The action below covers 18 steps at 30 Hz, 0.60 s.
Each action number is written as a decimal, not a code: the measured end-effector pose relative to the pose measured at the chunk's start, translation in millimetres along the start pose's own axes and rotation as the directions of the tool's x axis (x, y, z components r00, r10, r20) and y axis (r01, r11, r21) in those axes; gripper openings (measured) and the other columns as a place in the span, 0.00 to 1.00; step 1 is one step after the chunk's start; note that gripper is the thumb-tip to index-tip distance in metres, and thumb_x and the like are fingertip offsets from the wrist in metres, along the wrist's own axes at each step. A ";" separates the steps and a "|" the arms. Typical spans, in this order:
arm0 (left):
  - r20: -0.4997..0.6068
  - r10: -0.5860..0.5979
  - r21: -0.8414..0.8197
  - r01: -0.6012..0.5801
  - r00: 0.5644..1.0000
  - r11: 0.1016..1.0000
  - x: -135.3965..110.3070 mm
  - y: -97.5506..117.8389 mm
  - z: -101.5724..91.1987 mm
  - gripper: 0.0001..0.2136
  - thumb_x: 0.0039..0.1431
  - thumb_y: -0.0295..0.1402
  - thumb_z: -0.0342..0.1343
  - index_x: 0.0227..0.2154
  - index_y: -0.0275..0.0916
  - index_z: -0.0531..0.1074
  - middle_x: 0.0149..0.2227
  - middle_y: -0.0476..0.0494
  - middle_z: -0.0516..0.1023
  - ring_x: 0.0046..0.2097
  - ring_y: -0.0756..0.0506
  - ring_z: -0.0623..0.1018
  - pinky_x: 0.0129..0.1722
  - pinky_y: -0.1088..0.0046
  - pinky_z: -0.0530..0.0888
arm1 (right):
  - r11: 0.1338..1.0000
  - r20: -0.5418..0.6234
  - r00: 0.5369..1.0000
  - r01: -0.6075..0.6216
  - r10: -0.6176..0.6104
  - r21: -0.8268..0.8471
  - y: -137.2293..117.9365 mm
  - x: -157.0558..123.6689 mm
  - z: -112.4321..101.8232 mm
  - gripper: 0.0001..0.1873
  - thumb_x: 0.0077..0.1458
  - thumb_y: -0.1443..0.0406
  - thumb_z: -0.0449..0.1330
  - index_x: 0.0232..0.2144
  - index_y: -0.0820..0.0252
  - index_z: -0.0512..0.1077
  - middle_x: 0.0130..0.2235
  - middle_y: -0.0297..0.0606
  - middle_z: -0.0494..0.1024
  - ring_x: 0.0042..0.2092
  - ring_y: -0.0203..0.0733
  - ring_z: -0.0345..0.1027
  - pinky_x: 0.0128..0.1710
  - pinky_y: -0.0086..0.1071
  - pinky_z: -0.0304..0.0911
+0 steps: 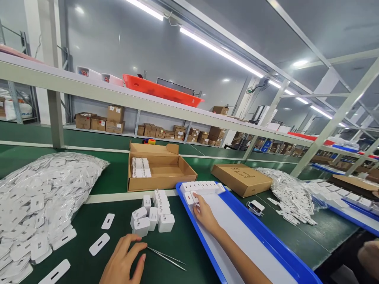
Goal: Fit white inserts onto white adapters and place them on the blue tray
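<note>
My right hand reaches over the blue tray, its fingers closed on a white charger block at the tray's far left corner. Beside that block sits another charger block, and a row of them lines the tray's far end. My left hand is low over the green table, fingers apart and holding nothing. Just off its fingertips lie metal tweezers; whether they touch cannot be made out. Beyond stands a cluster of charger blocks, some with metal prongs showing.
Loose slotted white plates lie left, by a clear bag full of them. An open cardboard box holds white pieces. Right are a closed box, a dark-faced block and spilled plates. A person's hand shows far right.
</note>
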<state>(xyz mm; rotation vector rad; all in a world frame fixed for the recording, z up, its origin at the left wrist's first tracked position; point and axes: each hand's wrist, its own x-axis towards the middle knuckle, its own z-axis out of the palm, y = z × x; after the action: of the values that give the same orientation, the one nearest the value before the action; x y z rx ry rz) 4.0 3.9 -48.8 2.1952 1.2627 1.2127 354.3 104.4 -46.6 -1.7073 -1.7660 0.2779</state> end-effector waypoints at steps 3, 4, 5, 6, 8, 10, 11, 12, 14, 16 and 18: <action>0.069 -0.065 0.006 0.065 0.995 0.998 2.5 1.5 -5.5 0.12 0.63 0.35 0.48 0.40 0.45 0.78 0.45 0.39 0.77 0.46 0.40 0.80 0.38 0.69 0.82 | 0.998 0.028 1.000 -0.008 0.010 -0.059 -2.5 0.8 -1.0 0.28 0.59 0.70 0.59 0.60 0.61 0.59 0.60 0.48 0.65 0.57 0.51 0.65 0.56 0.52 0.63; 0.072 -0.083 0.009 0.083 0.994 0.997 3.0 1.7 -6.5 0.13 0.63 0.35 0.47 0.40 0.44 0.78 0.45 0.38 0.77 0.46 0.40 0.80 0.38 0.69 0.82 | 0.997 0.034 0.999 -0.012 0.014 -0.078 -3.8 1.3 -2.3 0.28 0.59 0.70 0.59 0.61 0.61 0.58 0.60 0.48 0.64 0.57 0.51 0.65 0.57 0.52 0.63; 0.073 -0.090 0.010 0.089 0.993 0.996 3.4 1.8 -7.1 0.13 0.63 0.35 0.47 0.40 0.44 0.78 0.45 0.38 0.77 0.46 0.40 0.80 0.38 0.68 0.82 | 0.995 0.038 0.999 -0.013 0.017 -0.097 -5.7 1.8 -4.0 0.29 0.59 0.71 0.59 0.61 0.61 0.58 0.61 0.48 0.64 0.58 0.52 0.64 0.57 0.52 0.62; 0.070 -0.091 0.013 0.091 0.993 0.996 3.7 1.5 -7.4 0.13 0.63 0.35 0.47 0.40 0.44 0.78 0.45 0.38 0.77 0.47 0.40 0.80 0.38 0.68 0.81 | 0.993 0.037 0.999 -0.013 0.018 -0.116 -8.6 2.0 -6.0 0.30 0.58 0.72 0.58 0.61 0.62 0.57 0.61 0.49 0.64 0.59 0.52 0.63 0.58 0.52 0.61; 0.068 -0.082 0.015 0.082 0.994 0.997 4.0 0.6 -7.5 0.14 0.64 0.35 0.46 0.39 0.43 0.78 0.45 0.38 0.77 0.47 0.40 0.80 0.40 0.67 0.81 | 0.987 0.018 1.000 -0.014 0.017 -0.160 -18.0 -0.3 -9.1 0.30 0.57 0.72 0.56 0.62 0.64 0.56 0.62 0.52 0.61 0.62 0.54 0.59 0.61 0.53 0.57; 0.069 -0.078 0.012 0.078 0.995 0.997 4.0 -0.7 -7.0 0.14 0.64 0.35 0.46 0.39 0.43 0.78 0.45 0.38 0.77 0.47 0.40 0.80 0.40 0.67 0.81 | 0.979 -0.016 1.000 -0.004 0.001 -0.204 -34.1 -8.3 -8.4 0.29 0.58 0.71 0.52 0.62 0.67 0.56 0.65 0.56 0.56 0.65 0.56 0.54 0.63 0.55 0.51; 0.068 -0.078 0.011 0.077 0.995 0.997 3.9 -1.5 -6.6 0.14 0.64 0.35 0.46 0.39 0.43 0.78 0.45 0.38 0.77 0.47 0.40 0.80 0.40 0.67 0.81 | 0.975 -0.022 1.000 0.015 -0.020 -0.222 -44.6 -14.9 -6.0 0.29 0.58 0.71 0.49 0.62 0.68 0.56 0.66 0.57 0.53 0.66 0.56 0.50 0.65 0.56 0.48; 0.065 -0.076 0.011 0.075 0.995 0.997 3.7 -2.2 -6.3 0.14 0.64 0.35 0.46 0.39 0.43 0.78 0.45 0.38 0.77 0.47 0.40 0.80 0.40 0.67 0.81 | 0.970 -0.010 0.999 0.048 -0.052 -0.237 -56.6 -22.9 -2.8 0.28 0.59 0.70 0.47 0.62 0.68 0.57 0.67 0.56 0.51 0.67 0.56 0.48 0.65 0.55 0.46; 0.054 -0.067 0.011 0.067 0.996 0.998 3.1 -3.9 -5.8 0.14 0.64 0.36 0.46 0.40 0.43 0.77 0.45 0.38 0.77 0.47 0.40 0.80 0.40 0.66 0.81 | 0.957 0.072 0.988 0.149 -0.135 -0.248 -83.4 -40.8 3.6 0.27 0.60 0.69 0.45 0.61 0.66 0.59 0.67 0.52 0.53 0.67 0.54 0.47 0.66 0.55 0.44; 0.040 -0.061 0.013 0.061 0.997 0.998 2.4 -6.0 -6.2 0.14 0.64 0.36 0.46 0.40 0.43 0.77 0.45 0.38 0.76 0.48 0.39 0.79 0.42 0.64 0.81 | 0.933 0.230 0.945 0.284 -0.234 -0.220 -110.9 -55.8 2.7 0.25 0.58 0.68 0.48 0.57 0.61 0.65 0.62 0.49 0.64 0.65 0.54 0.54 0.63 0.53 0.52; 0.026 -0.072 0.015 0.071 0.997 0.997 2.3 -8.0 -7.8 0.14 0.64 0.37 0.45 0.41 0.42 0.76 0.45 0.38 0.75 0.48 0.39 0.78 0.43 0.62 0.80 | 0.890 0.427 0.835 0.438 -0.348 -0.131 -136.2 -61.7 -10.3 0.17 0.56 0.66 0.53 0.46 0.54 0.75 0.48 0.43 0.78 0.54 0.51 0.68 0.54 0.45 0.65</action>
<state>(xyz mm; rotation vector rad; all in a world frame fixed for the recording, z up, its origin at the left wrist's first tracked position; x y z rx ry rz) -6.0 9.3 -48.1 2.1493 1.3316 1.1473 245.8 25.7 20.3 -1.4469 -2.4872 0.2564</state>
